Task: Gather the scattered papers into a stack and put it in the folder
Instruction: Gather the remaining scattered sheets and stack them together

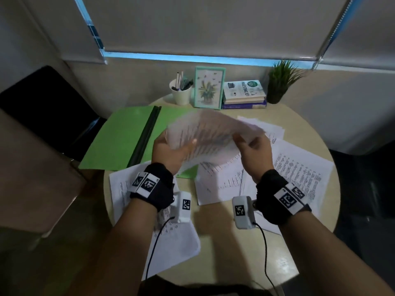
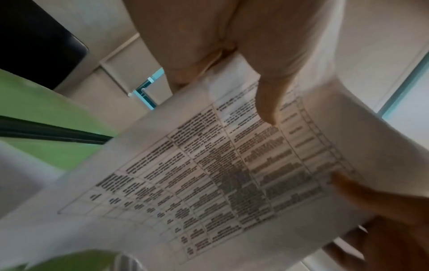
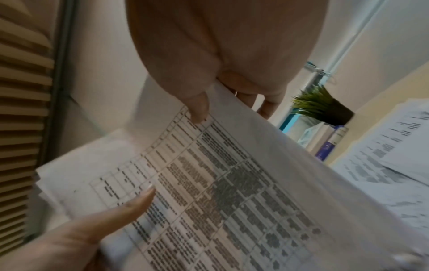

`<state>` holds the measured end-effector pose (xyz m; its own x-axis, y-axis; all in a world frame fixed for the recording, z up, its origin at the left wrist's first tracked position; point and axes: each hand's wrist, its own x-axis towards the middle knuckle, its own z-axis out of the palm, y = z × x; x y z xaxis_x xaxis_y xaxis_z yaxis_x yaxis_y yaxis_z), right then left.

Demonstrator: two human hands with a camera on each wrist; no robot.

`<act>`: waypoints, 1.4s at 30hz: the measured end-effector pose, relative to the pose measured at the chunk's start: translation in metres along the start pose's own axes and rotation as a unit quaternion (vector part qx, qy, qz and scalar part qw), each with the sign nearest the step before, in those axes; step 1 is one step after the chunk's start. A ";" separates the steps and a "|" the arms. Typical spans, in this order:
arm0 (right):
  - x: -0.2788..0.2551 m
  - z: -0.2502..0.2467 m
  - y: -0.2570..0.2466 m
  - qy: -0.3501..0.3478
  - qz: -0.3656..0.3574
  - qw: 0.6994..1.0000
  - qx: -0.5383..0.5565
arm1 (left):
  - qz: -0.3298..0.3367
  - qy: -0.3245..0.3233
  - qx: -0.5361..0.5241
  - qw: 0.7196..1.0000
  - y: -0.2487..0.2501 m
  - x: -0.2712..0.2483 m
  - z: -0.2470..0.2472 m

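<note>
Both hands hold a blurred bundle of printed papers [image 1: 211, 135] in the air above the round table [image 1: 215, 238]. My left hand [image 1: 173, 150] grips its left edge, thumb on top. My right hand [image 1: 252, 146] pinches its right edge. The left wrist view shows the top sheet [image 2: 220, 174], a printed table, under my thumb. The right wrist view has the same sheet [image 3: 220, 192] pinched between thumb and fingers. An open green folder [image 1: 126, 137] with a dark spine lies flat at the table's left. Loose sheets lie at the right [image 1: 299, 176], in the middle [image 1: 220, 182] and under my left forearm [image 1: 177, 240].
At the table's back stand a white pen cup [image 1: 181, 91], a mint picture frame [image 1: 209, 90], a stack of books [image 1: 244, 95] and a small potted plant [image 1: 280, 82]. A dark chair [image 1: 42, 103] stands to the left, and a brown surface [image 1: 32, 178] lies nearer.
</note>
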<state>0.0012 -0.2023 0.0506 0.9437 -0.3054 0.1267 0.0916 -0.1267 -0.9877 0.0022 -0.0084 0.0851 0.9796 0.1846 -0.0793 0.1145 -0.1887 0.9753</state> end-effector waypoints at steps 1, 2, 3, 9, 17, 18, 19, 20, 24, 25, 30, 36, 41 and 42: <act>-0.001 0.005 -0.007 0.002 -0.008 1.000 -0.007 | -0.003 0.003 -0.007 1.000 -0.001 0.002 0.002; -0.002 0.009 -0.014 0.010 -0.016 1.000 -0.008 | -0.006 0.009 -0.010 1.000 0.001 0.003 0.003; -0.002 0.011 -0.021 0.021 -0.023 0.999 -0.008 | -0.006 0.007 -0.014 1.000 0.000 0.005 0.004; -0.002 0.008 -0.042 0.088 -0.072 0.994 -0.002 | 0.022 -0.023 -0.047 0.998 0.004 0.012 -0.009; -0.021 0.022 -0.023 0.099 0.003 0.995 -0.022 | 0.034 -0.080 -0.007 0.996 -0.011 0.018 -0.009; -0.019 0.024 -0.028 0.110 -0.005 0.994 -0.022 | 0.037 -0.076 -0.022 0.996 -0.009 0.018 -0.009; -0.017 0.025 -0.033 0.122 -0.013 0.992 -0.020 | 0.036 -0.070 -0.039 0.996 -0.008 0.019 -0.010; -0.016 0.025 -0.037 0.135 -0.022 0.990 -0.017 | 0.039 -0.067 -0.049 0.996 -0.006 0.020 -0.010; -0.022 0.023 -0.036 0.161 -0.024 0.986 -0.019 | 0.062 -0.041 -0.070 0.995 -0.008 0.019 -0.013; -0.026 0.023 -0.029 0.165 -0.007 0.986 -0.018 | 0.060 -0.031 -0.078 0.995 -0.013 0.019 -0.013; -0.044 0.025 -0.003 0.154 0.072 0.985 -0.017 | 0.003 -0.037 -0.038 0.999 -0.038 0.019 -0.008; -0.043 0.027 -0.019 0.186 0.019 0.982 -0.010 | 0.053 0.011 -0.051 0.997 -0.014 0.010 0.009; -0.056 0.025 -0.004 0.197 0.032 0.979 -0.031 | 0.010 -0.005 -0.082 0.997 -0.035 0.006 0.007; -0.061 0.024 0.005 0.191 0.051 0.979 -0.040 | -0.012 -0.021 -0.063 0.998 -0.043 0.005 0.006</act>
<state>-0.0478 -0.1612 0.0362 0.7572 -0.6496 0.0687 -0.0359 -0.1464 -0.9886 0.0033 -0.0055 0.0411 0.9833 0.1465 -0.1083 0.1184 -0.0620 0.9910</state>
